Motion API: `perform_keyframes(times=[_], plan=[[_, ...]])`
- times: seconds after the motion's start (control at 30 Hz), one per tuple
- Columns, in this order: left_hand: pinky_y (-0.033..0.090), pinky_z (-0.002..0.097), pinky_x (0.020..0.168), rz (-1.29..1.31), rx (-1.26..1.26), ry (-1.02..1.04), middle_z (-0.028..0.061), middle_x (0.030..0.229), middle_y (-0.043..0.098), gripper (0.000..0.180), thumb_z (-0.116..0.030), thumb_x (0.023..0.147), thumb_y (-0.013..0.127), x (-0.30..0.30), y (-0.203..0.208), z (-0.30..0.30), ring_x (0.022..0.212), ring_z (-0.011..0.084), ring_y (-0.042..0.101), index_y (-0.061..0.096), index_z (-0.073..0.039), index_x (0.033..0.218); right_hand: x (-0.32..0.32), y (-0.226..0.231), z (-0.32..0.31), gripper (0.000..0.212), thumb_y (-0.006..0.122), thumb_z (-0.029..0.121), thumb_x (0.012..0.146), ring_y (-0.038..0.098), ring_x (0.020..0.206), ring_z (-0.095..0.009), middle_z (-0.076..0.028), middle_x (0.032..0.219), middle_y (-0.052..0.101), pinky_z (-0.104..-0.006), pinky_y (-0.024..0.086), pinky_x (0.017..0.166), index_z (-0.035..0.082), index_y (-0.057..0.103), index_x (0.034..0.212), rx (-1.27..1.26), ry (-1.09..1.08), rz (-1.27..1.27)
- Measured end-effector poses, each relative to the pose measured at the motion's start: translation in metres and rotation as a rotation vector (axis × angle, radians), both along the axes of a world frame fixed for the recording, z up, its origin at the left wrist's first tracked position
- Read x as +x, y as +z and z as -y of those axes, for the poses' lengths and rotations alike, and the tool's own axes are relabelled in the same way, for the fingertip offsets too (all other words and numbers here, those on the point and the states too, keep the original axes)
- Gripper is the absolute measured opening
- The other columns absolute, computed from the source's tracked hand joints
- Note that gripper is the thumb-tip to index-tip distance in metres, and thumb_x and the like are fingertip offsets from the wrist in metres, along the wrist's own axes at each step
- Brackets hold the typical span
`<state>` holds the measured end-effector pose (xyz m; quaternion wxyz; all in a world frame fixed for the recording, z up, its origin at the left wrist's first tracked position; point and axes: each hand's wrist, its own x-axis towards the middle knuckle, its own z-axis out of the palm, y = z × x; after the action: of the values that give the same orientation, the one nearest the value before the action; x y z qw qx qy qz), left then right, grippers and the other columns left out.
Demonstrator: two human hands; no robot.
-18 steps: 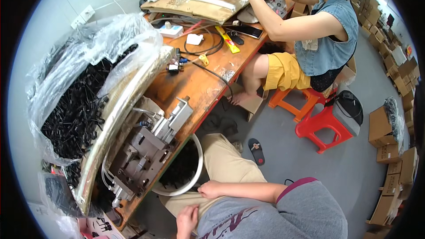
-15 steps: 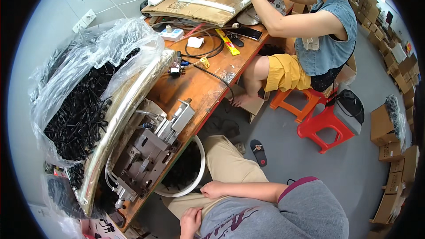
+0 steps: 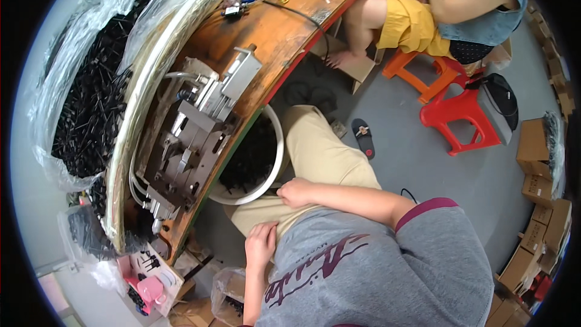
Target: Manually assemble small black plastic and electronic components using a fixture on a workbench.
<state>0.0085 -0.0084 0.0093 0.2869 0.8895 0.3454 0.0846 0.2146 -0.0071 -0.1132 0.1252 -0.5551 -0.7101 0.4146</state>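
Observation:
My right hand (image 3: 295, 193) lies on the lap of my beige trousers (image 3: 327, 151), its fingers curled into a loose fist with no object visible in it. A little lower, my left hand (image 3: 261, 241) rests flat against the trousers, holding nothing, its fingers lightly bent. Closest to both is a white bucket (image 3: 279, 151) of small black parts, between my leg and the workbench. On the bench edge sits a metal fixture (image 3: 192, 145) with a pneumatic cylinder and hoses. Neither hand touches it.
A plastic-lined heap of black parts (image 3: 97, 121) fills the left of the wooden bench (image 3: 290, 18). Beyond, a co-worker (image 3: 478, 0) sits on an orange stool (image 3: 423, 75) beside a red stool (image 3: 460, 124). A slipper (image 3: 363, 138) lies on the floor; cardboard boxes (image 3: 535, 151) stand right.
The view has tilted downward, so the bench's far end and the co-worker's tray have left the picture. Both my hands stay resting on my lap.

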Motion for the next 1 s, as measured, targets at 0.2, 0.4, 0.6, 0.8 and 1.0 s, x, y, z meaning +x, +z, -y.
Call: perform_keyframes(times=[0.2, 0.4, 0.6, 0.8, 1.0], plan=[[0.053, 0.0366, 0.073, 0.019, 0.038, 0.112, 0.0129, 0.088, 0.069, 0.009, -0.001, 0.088, 0.064, 0.000, 0.006, -0.005, 0.081, 0.0306, 0.068, 0.070, -0.001, 0.096, 0.006, 0.003, -0.001, 0.027, 0.055, 0.023, 0.086, 0.069, 0.095, -0.035, -0.018, 0.098, 0.072, -0.0480, 0.054, 0.082, 0.004, 0.069, 0.100, -0.033, 0.015, 0.048], [0.052, 0.0375, 0.072, 0.020, 0.029, 0.103, 0.0122, 0.085, 0.068, 0.008, -0.002, 0.087, 0.066, 0.000, 0.001, -0.002, 0.079, 0.0300, 0.066, 0.070, -0.002, 0.093, 0.005, -0.007, -0.001, 0.026, 0.054, 0.027, 0.089, 0.068, 0.094, -0.034, -0.016, 0.096, 0.071, -0.0483, 0.053, 0.082, 0.006, 0.067, 0.097, -0.043, 0.006, 0.034], [0.051, 0.0381, 0.072, 0.037, 0.043, 0.185, 0.0113, 0.085, 0.068, 0.009, -0.001, 0.087, 0.065, -0.010, -0.001, 0.000, 0.079, 0.0299, 0.065, 0.069, -0.003, 0.094, 0.010, 0.001, -0.002, 0.026, 0.055, 0.025, 0.087, 0.068, 0.097, -0.035, -0.017, 0.098, 0.072, -0.0487, 0.054, 0.083, 0.006, 0.069, 0.099, -0.073, 0.012, 0.049], [0.046, 0.0417, 0.093, 0.105, 0.174, 0.236, 0.0135, 0.114, 0.063, 0.029, -0.001, 0.083, 0.065, 0.006, -0.026, 0.002, 0.106, 0.0341, 0.058, 0.065, -0.004, 0.111, 0.001, -0.012, 0.001, 0.027, 0.056, 0.026, 0.084, 0.069, 0.093, -0.037, -0.018, 0.094, 0.072, -0.0515, 0.053, 0.081, 0.007, 0.070, 0.096, -0.040, 0.008, 0.077], [0.032, 0.0479, 0.110, 0.040, 0.136, 0.210, 0.0176, 0.136, 0.048, 0.082, -0.007, 0.069, 0.078, 0.040, -0.043, -0.027, 0.128, 0.0376, 0.043, 0.042, -0.007, 0.143, 0.001, -0.013, -0.001, 0.027, 0.058, 0.031, 0.086, 0.069, 0.084, -0.038, -0.018, 0.089, 0.071, -0.0517, 0.055, 0.072, 0.007, 0.067, 0.094, 0.036, 0.020, 0.068]])
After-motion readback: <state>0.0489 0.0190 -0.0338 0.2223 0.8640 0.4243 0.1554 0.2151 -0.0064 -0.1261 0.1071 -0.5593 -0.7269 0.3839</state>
